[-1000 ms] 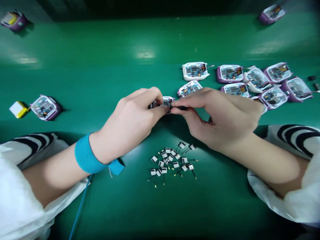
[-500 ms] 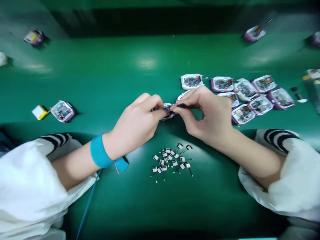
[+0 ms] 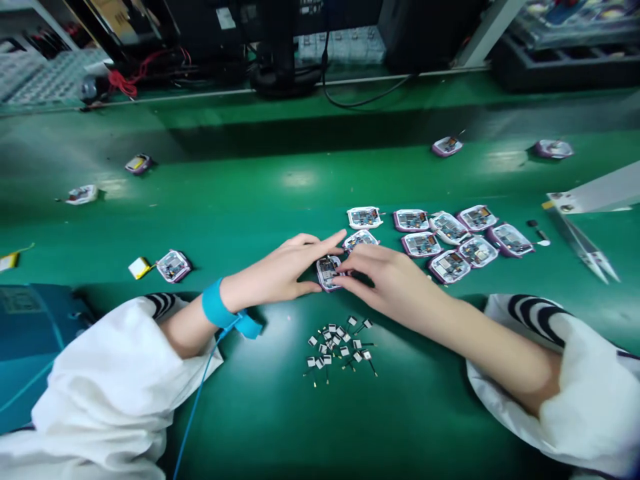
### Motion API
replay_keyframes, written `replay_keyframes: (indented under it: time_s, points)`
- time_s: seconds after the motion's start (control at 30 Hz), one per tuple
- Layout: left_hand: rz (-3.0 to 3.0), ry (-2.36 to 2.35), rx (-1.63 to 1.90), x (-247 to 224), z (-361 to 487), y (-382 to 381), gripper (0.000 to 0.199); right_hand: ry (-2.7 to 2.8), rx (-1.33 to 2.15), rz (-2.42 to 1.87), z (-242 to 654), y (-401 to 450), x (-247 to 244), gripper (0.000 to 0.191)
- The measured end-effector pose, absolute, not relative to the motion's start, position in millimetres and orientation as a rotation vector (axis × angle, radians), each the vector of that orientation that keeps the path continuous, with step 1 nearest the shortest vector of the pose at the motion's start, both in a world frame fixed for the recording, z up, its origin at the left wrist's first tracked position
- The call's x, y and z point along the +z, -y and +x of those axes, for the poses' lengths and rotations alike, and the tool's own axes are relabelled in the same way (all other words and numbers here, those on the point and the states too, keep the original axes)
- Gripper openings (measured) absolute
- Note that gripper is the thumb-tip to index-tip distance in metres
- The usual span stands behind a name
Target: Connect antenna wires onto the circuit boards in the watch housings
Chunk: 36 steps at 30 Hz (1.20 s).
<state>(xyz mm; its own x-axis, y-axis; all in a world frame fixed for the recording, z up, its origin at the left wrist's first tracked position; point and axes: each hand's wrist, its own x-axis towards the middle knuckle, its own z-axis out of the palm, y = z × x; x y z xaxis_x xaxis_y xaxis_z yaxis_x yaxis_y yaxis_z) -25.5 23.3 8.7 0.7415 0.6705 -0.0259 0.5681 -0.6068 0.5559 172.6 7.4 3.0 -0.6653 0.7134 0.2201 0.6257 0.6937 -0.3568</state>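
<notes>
A small purple-edged device housing with an exposed circuit board sits on the green mat between my hands. My left hand is stretched out at its left side, forefinger reaching past the top and thumb apart by the lower left edge. With thumb and fingertips, my right hand grips the housing's right edge. Just behind lies a white housing, partly covered by my right hand. A loose cluster of small square parts with short black leads, resembling antennas, is spread nearer to me.
Several open housings are grouped at right, near tweezers and a white bracket arm. At left lie a yellow-edged battery and another housing. A blue cord runs from my wrist strap. A monitor stand and cables line the back.
The view has tilted up, revealing the back of the bench. My left fingers have straightened from a pinch, uncovering the housing. The dark piece at my right fingertips no longer shows.
</notes>
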Motion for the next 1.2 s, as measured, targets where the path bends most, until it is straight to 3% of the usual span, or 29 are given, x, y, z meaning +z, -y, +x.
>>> replay_keyframes:
  time_s: [0.37,0.6,0.83,1.03,1.2]
  points:
    - [2.375,-1.056,0.776,-10.4,-8.9,-3.9,0.057,2.612,-0.287,-1.018,171.4,4.3,0.7,0.008]
    - [2.269,-1.045,0.887,-7.1,-6.6,1.1,0.061,2.538,-0.454,-0.896,172.1,3.9,9.5,0.009]
    - [2.278,-1.024,0.915,-3.4,-6.6,3.9,0.061,2.441,-0.493,-0.763,174.3,-1.0,12.7,0.015]
    - [2.333,-1.027,0.954,-3.8,-3.3,7.0,0.06,2.378,-0.281,-0.724,175.4,-0.5,6.5,0.012]
    - [2.337,-1.126,1.018,-3.9,-0.4,10.1,0.06,2.326,-0.197,-0.741,175.8,0.6,7.4,0.022]
